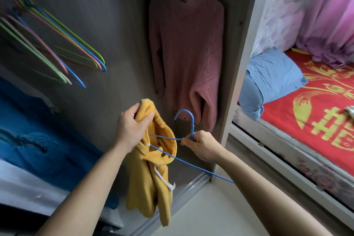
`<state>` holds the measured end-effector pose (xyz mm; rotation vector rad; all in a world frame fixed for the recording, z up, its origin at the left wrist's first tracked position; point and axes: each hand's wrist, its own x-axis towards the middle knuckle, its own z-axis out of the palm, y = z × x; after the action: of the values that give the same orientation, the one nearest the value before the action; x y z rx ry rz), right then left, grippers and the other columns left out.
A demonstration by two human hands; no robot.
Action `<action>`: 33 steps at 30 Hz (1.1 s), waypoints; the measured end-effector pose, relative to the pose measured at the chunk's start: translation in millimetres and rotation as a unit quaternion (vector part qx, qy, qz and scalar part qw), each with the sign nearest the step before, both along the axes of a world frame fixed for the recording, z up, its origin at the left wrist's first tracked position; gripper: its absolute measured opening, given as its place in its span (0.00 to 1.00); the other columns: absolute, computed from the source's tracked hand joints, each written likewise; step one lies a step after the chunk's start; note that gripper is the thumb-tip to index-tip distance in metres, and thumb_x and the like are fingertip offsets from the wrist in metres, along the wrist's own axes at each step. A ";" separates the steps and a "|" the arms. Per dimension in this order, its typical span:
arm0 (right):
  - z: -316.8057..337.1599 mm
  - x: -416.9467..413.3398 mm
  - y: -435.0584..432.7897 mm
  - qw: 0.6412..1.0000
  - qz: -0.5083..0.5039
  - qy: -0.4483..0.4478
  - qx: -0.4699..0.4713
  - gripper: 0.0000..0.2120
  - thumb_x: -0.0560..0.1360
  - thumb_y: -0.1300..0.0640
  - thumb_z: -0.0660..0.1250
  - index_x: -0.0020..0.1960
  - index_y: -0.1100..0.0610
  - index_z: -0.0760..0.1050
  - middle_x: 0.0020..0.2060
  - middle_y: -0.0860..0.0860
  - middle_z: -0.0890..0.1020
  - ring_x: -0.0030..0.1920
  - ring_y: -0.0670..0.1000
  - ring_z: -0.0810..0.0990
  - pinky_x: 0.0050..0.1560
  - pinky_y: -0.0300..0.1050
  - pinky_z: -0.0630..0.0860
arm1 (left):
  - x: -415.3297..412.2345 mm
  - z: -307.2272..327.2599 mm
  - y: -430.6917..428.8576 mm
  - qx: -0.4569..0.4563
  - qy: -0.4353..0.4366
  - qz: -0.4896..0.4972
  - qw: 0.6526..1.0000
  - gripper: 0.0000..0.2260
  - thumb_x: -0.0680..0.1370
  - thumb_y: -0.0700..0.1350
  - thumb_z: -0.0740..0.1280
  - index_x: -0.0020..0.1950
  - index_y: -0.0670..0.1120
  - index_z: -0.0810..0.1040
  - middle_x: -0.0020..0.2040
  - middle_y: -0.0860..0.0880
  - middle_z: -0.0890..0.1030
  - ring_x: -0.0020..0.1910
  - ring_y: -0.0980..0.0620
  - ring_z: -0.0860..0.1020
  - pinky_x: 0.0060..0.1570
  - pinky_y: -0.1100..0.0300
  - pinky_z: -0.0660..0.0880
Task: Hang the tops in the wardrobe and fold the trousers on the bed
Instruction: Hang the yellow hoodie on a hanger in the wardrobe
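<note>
My left hand [132, 127] grips the hood of a small yellow hoodie [151, 174], which hangs down in front of the open wardrobe. My right hand [201, 144] pinches a blue wire hanger [184, 120] just below its hook. One arm of the hanger runs into the hoodie's neck opening; the other arm points down to the right. A pink knitted sweater [185, 48] hangs on a green hanger inside the wardrobe, up against its right side panel.
Several empty coloured hangers [63, 51] hang at the upper left of the wardrobe. Blue and grey bedding [38, 145] is stacked at its lower left. Right of the wardrobe panel [241, 44] stands a bed with a red cover [316, 113] and blue clothing [270, 80].
</note>
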<state>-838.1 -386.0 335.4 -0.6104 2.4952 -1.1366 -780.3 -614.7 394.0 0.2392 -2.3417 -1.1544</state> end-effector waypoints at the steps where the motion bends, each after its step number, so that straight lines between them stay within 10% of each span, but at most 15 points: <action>1: -2.0 0.5 -3.3 1.000 -0.008 0.006 0.013 0.13 0.79 0.47 0.65 0.48 0.54 0.84 0.30 0.45 0.78 0.31 0.44 0.73 0.34 0.40 0.69 | 1.9 4.4 0.4 -0.023 0.008 0.005 1.000 0.07 0.77 0.51 0.70 0.40 0.53 0.78 0.34 0.58 0.79 0.34 0.57 0.79 0.32 0.68 0.74; 8: 24.8 13.2 -7.9 0.945 -0.023 -0.039 -0.324 0.13 0.81 0.48 0.65 0.45 0.51 0.85 0.22 0.40 0.70 0.24 0.41 0.67 0.28 0.29 0.63 | 8.7 22.2 -17.2 -0.077 0.074 0.152 0.982 0.12 0.78 0.47 0.70 0.37 0.50 0.71 0.32 0.55 0.74 0.32 0.57 0.72 0.34 0.60 0.66; 15: 33.4 0.4 9.8 0.989 0.026 0.018 -0.146 0.11 0.81 0.52 0.67 0.46 0.52 0.87 0.20 0.42 0.66 0.25 0.42 0.66 0.32 0.34 0.62 | 12.8 20.8 -40.7 -0.057 0.078 0.192 0.977 0.11 0.77 0.47 0.71 0.38 0.49 0.72 0.33 0.53 0.76 0.34 0.55 0.73 0.36 0.59 0.68; 21: 57.3 -5.6 30.7 0.976 0.052 0.036 -0.207 0.10 0.80 0.59 0.67 0.44 0.57 0.86 0.22 0.36 0.75 0.28 0.35 0.76 0.34 0.24 0.68 | 19.0 18.8 -42.2 -0.075 0.075 0.183 0.977 0.07 0.77 0.49 0.71 0.42 0.49 0.77 0.38 0.51 0.79 0.37 0.56 0.76 0.35 0.64 0.70; 26: 59.0 -9.1 28.4 0.990 0.105 0.023 -0.092 0.09 0.78 0.53 0.70 0.42 0.49 0.87 0.41 0.60 0.84 0.45 0.62 0.80 0.50 0.57 0.76 | 22.6 32.1 -27.7 -0.053 0.095 0.124 0.986 0.06 0.76 0.46 0.71 0.47 0.56 0.77 0.38 0.62 0.79 0.41 0.67 0.77 0.37 0.77 0.69; 30: 51.0 3.7 -3.9 0.991 0.085 0.024 -0.104 0.10 0.79 0.49 0.68 0.45 0.49 0.86 0.26 0.46 0.72 0.30 0.45 0.69 0.34 0.39 0.68 | 24.5 41.8 -2.6 0.017 0.109 0.063 0.992 0.08 0.76 0.43 0.72 0.51 0.57 0.80 0.44 0.64 0.82 0.46 0.63 0.80 0.43 0.73 0.75; 33: 38.6 11.6 -20.0 0.995 0.082 0.058 0.000 0.17 0.79 0.46 0.65 0.40 0.57 0.80 0.29 0.50 0.72 0.35 0.50 0.74 0.37 0.45 0.70 | 29.7 54.7 9.0 0.119 0.155 0.051 0.979 0.08 0.75 0.43 0.73 0.49 0.57 0.82 0.44 0.60 0.84 0.45 0.60 0.82 0.44 0.67 0.78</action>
<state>-826.5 -405.9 374.0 -0.8871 2.4845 -1.0688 -750.6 -605.8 448.7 0.2409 -1.9012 -1.3171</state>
